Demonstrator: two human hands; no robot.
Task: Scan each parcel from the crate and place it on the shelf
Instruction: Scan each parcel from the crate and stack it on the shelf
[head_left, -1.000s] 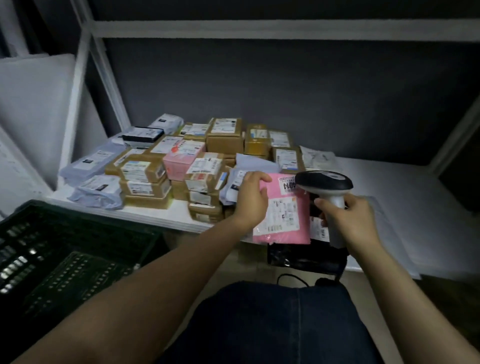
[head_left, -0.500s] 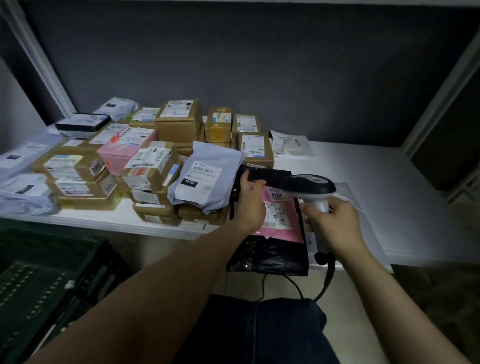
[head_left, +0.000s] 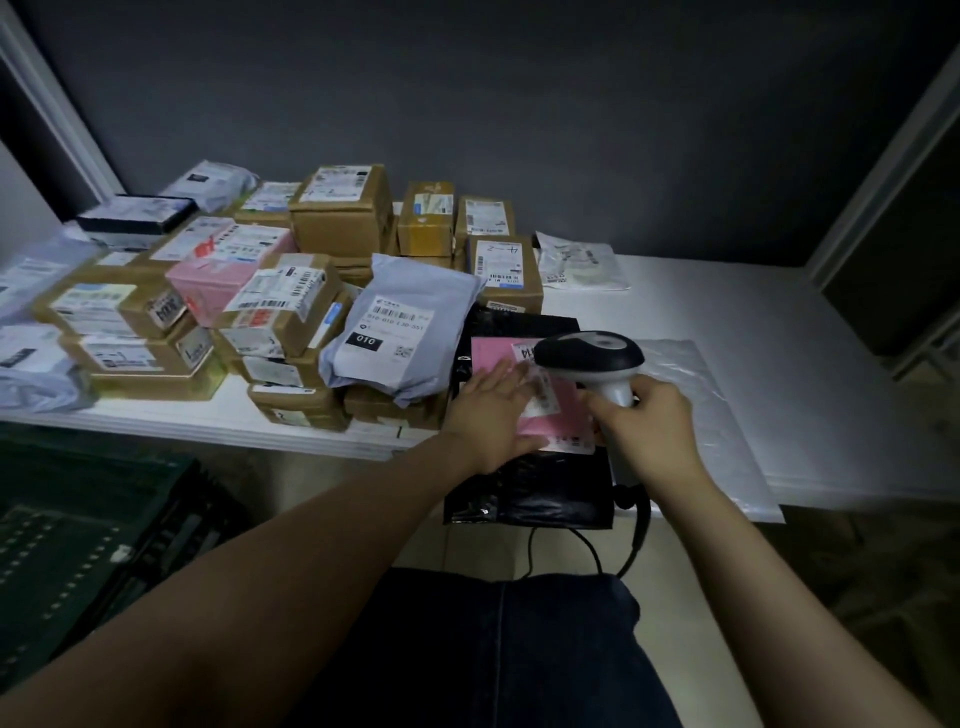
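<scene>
A flat pink parcel (head_left: 540, 423) with white labels lies on a black mailer bag (head_left: 524, 499) at the front edge of the white shelf (head_left: 737, 312). My left hand (head_left: 493, 413) rests flat on the pink parcel, fingers straight. My right hand (head_left: 647, 428) grips the handle of a black and grey barcode scanner (head_left: 592, 358), whose head hangs over the parcel's upper right corner. The scanner's cable (head_left: 566, 545) drops below the shelf edge. A dark green crate (head_left: 88, 525) sits at lower left, its contents too dark to make out.
Many brown boxes (head_left: 337, 213) and grey mailers (head_left: 400, 327) are stacked on the shelf's left half. A clear plastic bag (head_left: 691, 384) lies to the right of the scanner, a white pouch (head_left: 576, 262) behind. White shelf uprights (head_left: 57, 104) stand at left and right.
The pink parcel went from held upright in my left hand to lying flat on the black bag. My left hand let go and now lies flat on it.
</scene>
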